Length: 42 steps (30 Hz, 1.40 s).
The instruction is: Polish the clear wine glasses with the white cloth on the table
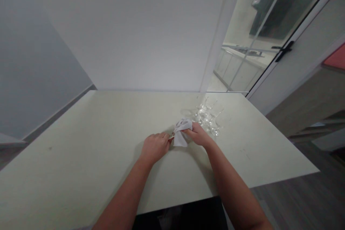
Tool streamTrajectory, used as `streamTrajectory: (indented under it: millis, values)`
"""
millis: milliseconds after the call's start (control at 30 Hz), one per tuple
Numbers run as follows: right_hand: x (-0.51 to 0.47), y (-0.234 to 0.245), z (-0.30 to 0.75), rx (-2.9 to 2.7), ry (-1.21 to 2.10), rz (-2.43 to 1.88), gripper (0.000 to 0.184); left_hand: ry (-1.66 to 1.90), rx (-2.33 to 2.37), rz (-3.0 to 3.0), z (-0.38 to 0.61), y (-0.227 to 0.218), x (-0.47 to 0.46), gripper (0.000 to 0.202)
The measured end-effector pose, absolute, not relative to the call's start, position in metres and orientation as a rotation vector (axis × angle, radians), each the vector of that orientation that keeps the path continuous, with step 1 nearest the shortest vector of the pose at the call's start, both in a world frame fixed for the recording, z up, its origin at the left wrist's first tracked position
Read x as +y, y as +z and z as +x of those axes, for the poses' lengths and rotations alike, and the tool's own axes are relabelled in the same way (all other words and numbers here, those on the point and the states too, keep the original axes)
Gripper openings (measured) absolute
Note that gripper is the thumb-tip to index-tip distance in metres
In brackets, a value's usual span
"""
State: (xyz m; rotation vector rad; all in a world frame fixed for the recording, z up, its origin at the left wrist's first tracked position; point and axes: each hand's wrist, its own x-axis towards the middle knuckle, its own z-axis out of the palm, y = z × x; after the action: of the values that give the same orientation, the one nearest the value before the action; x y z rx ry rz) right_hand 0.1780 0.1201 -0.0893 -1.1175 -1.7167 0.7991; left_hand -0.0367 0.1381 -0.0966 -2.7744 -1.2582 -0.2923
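Note:
A white cloth (180, 137) is bunched in my right hand (198, 134), its fingers closed around it and a loose corner hanging down toward the table. My left hand (155, 146) is closed in a pinch just left of the cloth. A small thin piece shows between its fingertips and the cloth, too little of it to name. Whatever the cloth wraps is hidden. Just beyond my right hand, a cluster of several clear, shiny glass-like pieces (206, 116) with thin stems or handles stands on the table.
The pale table (88, 158) spreads under both hands, its far edge against a white wall (140, 36). At the right are a glazed door with a black handle (285, 51) and a red object (335, 57). Something black (183, 215) lies at the near edge.

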Motion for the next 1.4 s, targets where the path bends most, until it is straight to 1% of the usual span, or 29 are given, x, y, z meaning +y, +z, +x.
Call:
streamTrajectory:
  millis: [100, 167, 233, 333, 400, 500, 600, 667, 733, 833, 967, 1033, 1100, 1200, 1267, 1333, 1400]
  values:
    - [0.119, -0.089, 0.177, -1.571, 0.941, -1.099, 0.018, -0.284, -1.274, -2.783, -0.035, -0.098, 0.138, 0.028]
    - [0.119, -0.090, 0.173, -1.441, 0.970, -1.066, 0.015, -0.287, -1.285, -2.776, -0.033, -0.099, 0.138, 0.030]
    - [0.121, -0.092, 0.168, -1.272, 0.942, -1.031, 0.019, -0.320, -1.303, -2.771, -0.031, -0.100, 0.139, 0.034]
    - [0.124, -0.096, 0.160, -0.996, 0.886, -0.960, 0.030, -0.432, -1.347, -2.808, -0.028, -0.101, 0.139, 0.044]
    - [0.125, -0.098, 0.154, -0.870, 0.893, -0.886, 0.035, -0.544, -1.371, -2.895, -0.026, -0.103, 0.139, 0.049]
    - [0.124, -0.104, 0.145, -0.779, 1.030, -0.845, 0.032, -0.795, -1.378, -3.124, -0.023, -0.104, 0.139, 0.049]
    - [0.120, -0.110, 0.134, -0.823, 1.199, -0.915, 0.036, -1.161, -1.327, -3.406, -0.019, -0.105, 0.139, 0.042]
    - [0.117, -0.113, 0.128, -0.873, 1.203, -0.946, 0.042, -1.349, -1.233, -3.590, -0.017, -0.104, 0.138, 0.036]
    - [0.117, -0.114, 0.126, -0.905, 1.164, -0.955, 0.043, -1.426, -1.172, -3.705, -0.017, -0.103, 0.138, 0.032]
    - [0.120, -0.113, 0.129, -0.888, 1.098, -0.938, 0.036, -1.489, -1.289, -3.563, -0.019, -0.102, 0.137, 0.027]
    - [0.127, -0.111, 0.136, -0.755, 0.955, -0.954, 0.028, -1.619, -1.479, -3.186, -0.024, -0.099, 0.133, 0.034]
    - [0.127, -0.112, 0.138, -0.900, 0.897, -1.011, 0.023, -1.805, -1.528, -3.013, -0.025, -0.097, 0.133, 0.031]
    - [0.126, -0.117, 0.139, -1.241, 0.790, -1.093, 0.018, -1.971, -1.573, -2.867, -0.027, -0.097, 0.134, 0.026]
    - [0.124, -0.127, 0.137, -1.732, 0.496, -1.226, 0.028, -2.041, -1.612, -2.814, -0.030, -0.099, 0.140, 0.038]
    - [0.123, -0.134, 0.134, -1.896, 0.357, -1.285, 0.036, -2.027, -1.661, -2.809, -0.031, -0.100, 0.143, 0.042]
    - [0.123, -0.137, 0.131, -1.970, 0.328, -1.288, 0.039, -2.026, -1.728, -2.784, -0.031, -0.099, 0.145, 0.043]
    - [0.122, -0.136, 0.127, -1.995, 0.379, -1.231, 0.038, -2.033, -1.777, -2.782, -0.031, -0.097, 0.146, 0.042]
